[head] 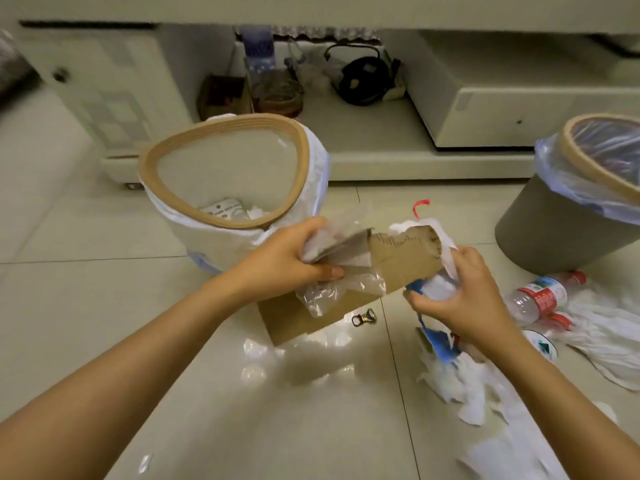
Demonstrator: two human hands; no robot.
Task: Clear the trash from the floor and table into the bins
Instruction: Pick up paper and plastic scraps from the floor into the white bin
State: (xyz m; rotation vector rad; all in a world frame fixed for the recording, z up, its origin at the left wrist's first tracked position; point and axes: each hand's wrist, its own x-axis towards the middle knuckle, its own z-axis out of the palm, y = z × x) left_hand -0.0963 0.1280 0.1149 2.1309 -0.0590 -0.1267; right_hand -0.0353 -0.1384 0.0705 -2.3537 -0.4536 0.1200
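Note:
My left hand [294, 258] grips a bundle of clear plastic wrap and grey paper [341, 249] against one end of a torn brown cardboard piece [403, 259]. My right hand [460, 292] clutches crumpled white tissue and a blue scrap [434, 289] at the cardboard's other end. Both are held above the floor, just right of the white-lined bin [221, 174], which has a tan rim and some trash inside. A second bin [568, 209], grey with a blue liner, stands at the right. Another flat cardboard sheet [294, 317] lies on the tiles below my hands.
A pull-tab ring [363, 318] lies on the floor by the cardboard. White tissues and bags [464, 386] and plastic bottles [540, 296] are scattered at the right. A low cream cabinet [381, 157] with a bottle, jar and black item on its shelf runs behind the bins.

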